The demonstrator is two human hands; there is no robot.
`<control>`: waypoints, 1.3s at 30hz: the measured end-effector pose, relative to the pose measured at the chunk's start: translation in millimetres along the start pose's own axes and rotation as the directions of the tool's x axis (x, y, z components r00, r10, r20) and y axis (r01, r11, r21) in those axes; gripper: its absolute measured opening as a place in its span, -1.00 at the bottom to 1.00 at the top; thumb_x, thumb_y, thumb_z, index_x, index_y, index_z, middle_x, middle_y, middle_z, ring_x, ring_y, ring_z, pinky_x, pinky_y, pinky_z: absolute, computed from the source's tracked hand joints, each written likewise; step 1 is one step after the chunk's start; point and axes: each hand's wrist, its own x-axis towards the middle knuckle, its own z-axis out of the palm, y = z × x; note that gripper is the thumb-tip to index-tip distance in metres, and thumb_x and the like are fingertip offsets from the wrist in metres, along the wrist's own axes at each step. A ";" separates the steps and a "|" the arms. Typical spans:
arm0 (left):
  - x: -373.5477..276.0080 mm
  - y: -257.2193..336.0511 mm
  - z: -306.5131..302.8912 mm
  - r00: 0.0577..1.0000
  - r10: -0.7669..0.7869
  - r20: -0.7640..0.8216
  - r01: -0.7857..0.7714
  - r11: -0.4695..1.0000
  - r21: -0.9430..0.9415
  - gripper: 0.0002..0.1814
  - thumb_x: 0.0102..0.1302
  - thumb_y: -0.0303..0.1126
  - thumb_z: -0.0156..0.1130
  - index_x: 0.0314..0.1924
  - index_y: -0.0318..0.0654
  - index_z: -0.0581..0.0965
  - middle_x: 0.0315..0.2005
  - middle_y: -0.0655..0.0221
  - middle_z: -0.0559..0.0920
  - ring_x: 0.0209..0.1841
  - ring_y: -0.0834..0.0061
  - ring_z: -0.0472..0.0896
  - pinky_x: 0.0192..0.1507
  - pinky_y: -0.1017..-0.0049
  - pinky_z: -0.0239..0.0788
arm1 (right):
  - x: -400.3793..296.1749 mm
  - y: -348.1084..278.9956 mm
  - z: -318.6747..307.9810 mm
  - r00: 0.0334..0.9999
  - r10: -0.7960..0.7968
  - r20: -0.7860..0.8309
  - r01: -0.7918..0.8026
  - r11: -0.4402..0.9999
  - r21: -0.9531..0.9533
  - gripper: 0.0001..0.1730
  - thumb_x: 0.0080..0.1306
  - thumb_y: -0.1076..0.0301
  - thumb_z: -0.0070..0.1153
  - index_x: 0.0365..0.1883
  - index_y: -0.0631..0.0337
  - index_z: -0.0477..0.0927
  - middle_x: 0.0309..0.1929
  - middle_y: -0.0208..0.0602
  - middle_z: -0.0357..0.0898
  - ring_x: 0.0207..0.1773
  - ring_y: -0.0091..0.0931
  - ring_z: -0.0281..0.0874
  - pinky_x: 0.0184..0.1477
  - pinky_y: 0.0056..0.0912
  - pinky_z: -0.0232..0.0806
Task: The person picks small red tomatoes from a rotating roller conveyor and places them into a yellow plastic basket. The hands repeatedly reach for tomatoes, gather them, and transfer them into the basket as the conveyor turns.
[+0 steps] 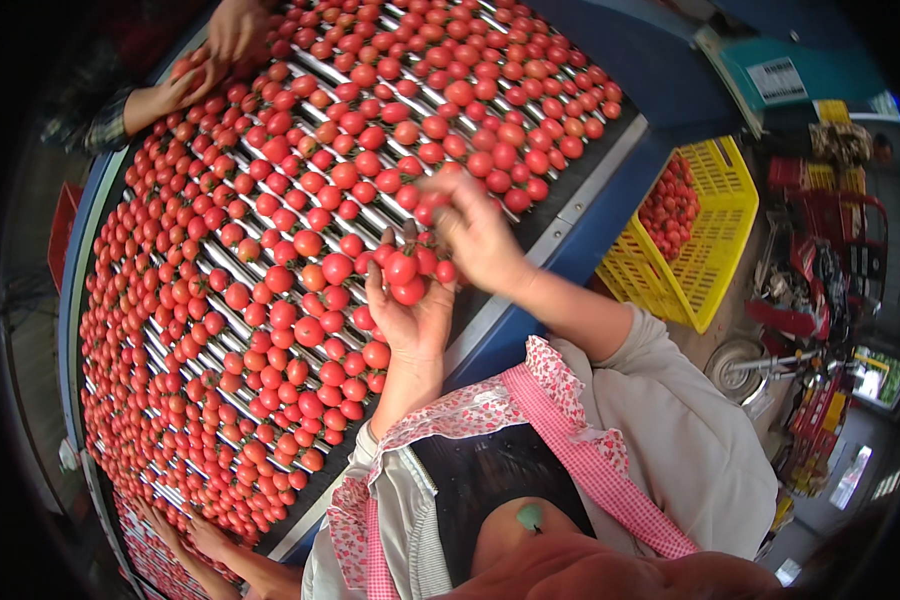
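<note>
Several cherry tomatoes [400,268] rest in my left hand [418,324], which is turned palm up with its fingers curled around them. Just above and to the right is my right hand [484,236], blurred by motion. Its finger and thumb are on either side of a red cherry tomato [431,204]. Both hands are over the near side of a roller conveyor [316,66] with shiny metal rollers. Loose cherry tomatoes [309,330] cover much of it, mostly red, some with green calyxes. The fingertips of my left hand are partly hidden by the tomatoes.
A co-worker's hands [172,94] hold tomatoes at the far side; another person's hands [210,536] reach over the belt at lower left. A metal-edged blue frame [570,214] borders my side. At right stand a yellow plastic crate [709,255] containing tomatoes and a parked motor vehicle [795,300].
</note>
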 end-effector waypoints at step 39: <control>-90.1 -475.2 16.3 0.142 -0.891 0.432 -0.988 -0.102 0.113 -0.05 0.05 0.06 0.27 0.41 0.01 0.09 0.38 0.02 0.05 0.43 -0.08 -0.10 0.34 -0.18 -0.33 | -319.8 24.0 -416.3 0.506 0.232 -0.831 0.835 0.109 0.539 -0.48 0.25 -0.07 -0.25 -0.14 0.17 0.50 -0.08 -0.12 0.52 0.00 -0.24 0.45 0.24 0.03 0.22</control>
